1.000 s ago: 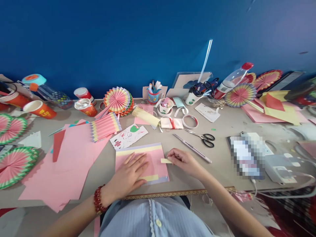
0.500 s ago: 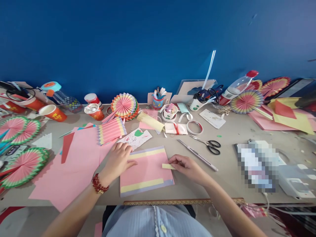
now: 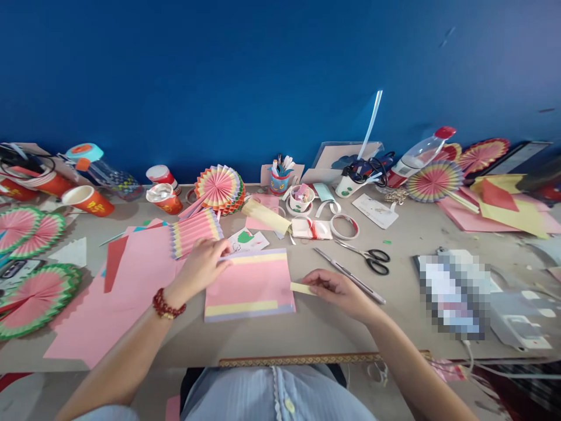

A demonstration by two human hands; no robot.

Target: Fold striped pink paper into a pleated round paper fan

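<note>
A pink sheet point(image 3: 249, 283) with yellow and lilac bands along its far and near edges lies before me. My left hand point(image 3: 204, 264) pinches its far left corner between thumb and fingers. In my right hand point(image 3: 335, 292), just right of the sheet, a short pale yellow strip point(image 3: 301, 287) is held between thumb and fingers, its free end pointing left. A pleated pink paper point(image 3: 196, 233) sits beyond my left hand.
Scissors point(image 3: 372, 258) and a slim knife point(image 3: 350, 276) lie beyond my right hand. Tape roll point(image 3: 345, 227), phone point(image 3: 451, 298) and bottle point(image 3: 421, 158) are at the right. Pink sheets point(image 3: 135, 292), paper fans point(image 3: 41, 292) and an orange cup point(image 3: 90, 200) are at the left.
The banded sheet has shifted away from me and slightly left, with my left hand now gripping its corner. The strip in my right hand has come off the sheet's right edge.
</note>
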